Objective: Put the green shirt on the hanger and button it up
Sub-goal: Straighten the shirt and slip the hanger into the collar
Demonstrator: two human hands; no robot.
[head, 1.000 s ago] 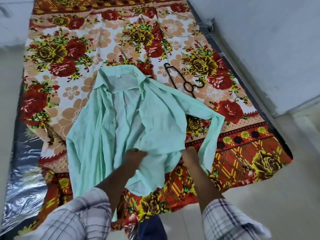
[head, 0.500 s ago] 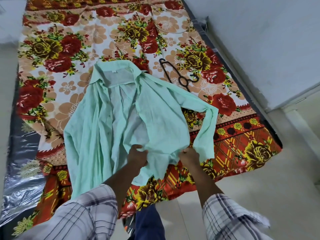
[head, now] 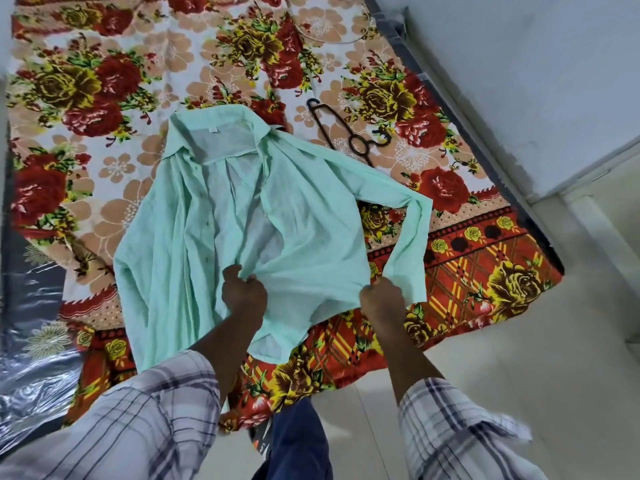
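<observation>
Since a second ago, I see the green shirt (head: pixel 304 220) pulled tighter. It lies open on the floral sheet (head: pixel 104 81). My left hand (head: pixel 242 292) and right hand (head: pixel 381 299) both clench its lower edge. The black hanger (head: pixel 346 136) lies just beside its shoulder.

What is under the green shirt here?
The floral bedsheet, visible around the green shirt. The black hanger lies beside it, one end meeting the sleeve edge; whether it runs underneath is hidden. Anything else beneath is covered by cloth.
</observation>
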